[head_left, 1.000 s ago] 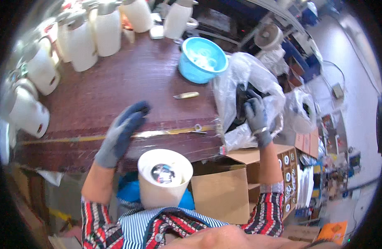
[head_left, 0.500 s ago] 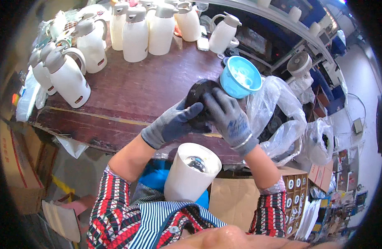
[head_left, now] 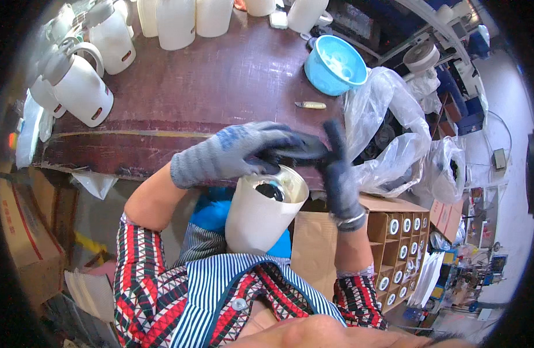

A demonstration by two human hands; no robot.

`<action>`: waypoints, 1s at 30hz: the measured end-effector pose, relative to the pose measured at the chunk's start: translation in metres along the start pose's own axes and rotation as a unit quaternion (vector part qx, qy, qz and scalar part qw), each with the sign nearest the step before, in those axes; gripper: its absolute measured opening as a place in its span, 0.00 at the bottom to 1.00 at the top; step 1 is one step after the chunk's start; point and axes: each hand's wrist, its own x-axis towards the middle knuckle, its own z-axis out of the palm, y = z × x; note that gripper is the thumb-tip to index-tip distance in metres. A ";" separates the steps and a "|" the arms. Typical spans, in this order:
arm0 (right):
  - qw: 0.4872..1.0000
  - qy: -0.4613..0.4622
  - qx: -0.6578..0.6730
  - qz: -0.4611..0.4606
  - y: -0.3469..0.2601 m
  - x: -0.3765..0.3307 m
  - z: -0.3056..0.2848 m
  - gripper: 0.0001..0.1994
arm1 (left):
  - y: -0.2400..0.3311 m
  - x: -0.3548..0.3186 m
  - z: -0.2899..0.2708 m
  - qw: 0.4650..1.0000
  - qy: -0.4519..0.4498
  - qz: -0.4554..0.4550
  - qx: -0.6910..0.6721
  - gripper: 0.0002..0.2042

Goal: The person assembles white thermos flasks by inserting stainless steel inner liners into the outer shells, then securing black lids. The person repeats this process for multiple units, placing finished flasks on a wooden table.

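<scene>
While half a second ago both your hands gripped the black disc [head_left: 306, 147] near the middle of the frame with its broad face showing, it now lies almost edge-on, a little lower, just above the mouth of the white pot [head_left: 258, 223]. Its long axis runs nearly level across the frame. Your left hand [head_left: 232, 152] pinches the disc from the left, fingers over it. Your right hand [head_left: 342, 182], blurred, has its fingers straightened toward the top of the frame beside the disc's right end; you cannot tell whether it grips. Below centre, the pot leans, its open mouth toward the upper right. The knife [head_left: 311, 105], hidden then, now shows on the table [head_left: 220, 87], below the blue bowl [head_left: 330, 81].
</scene>
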 end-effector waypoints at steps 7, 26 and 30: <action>0.992 -0.083 0.046 -0.078 0.035 -0.043 0.013 0.33 | -0.031 -0.038 0.034 0.989 0.061 -0.008 -0.133 0.34; 0.960 -0.148 0.233 -0.042 0.083 -0.043 0.021 0.34 | -0.018 -0.063 0.091 0.974 0.216 -0.012 -0.066 0.22; 0.984 -0.078 -0.014 -0.162 0.047 -0.048 0.018 0.24 | -0.025 -0.062 0.080 0.977 0.205 -0.004 -0.065 0.22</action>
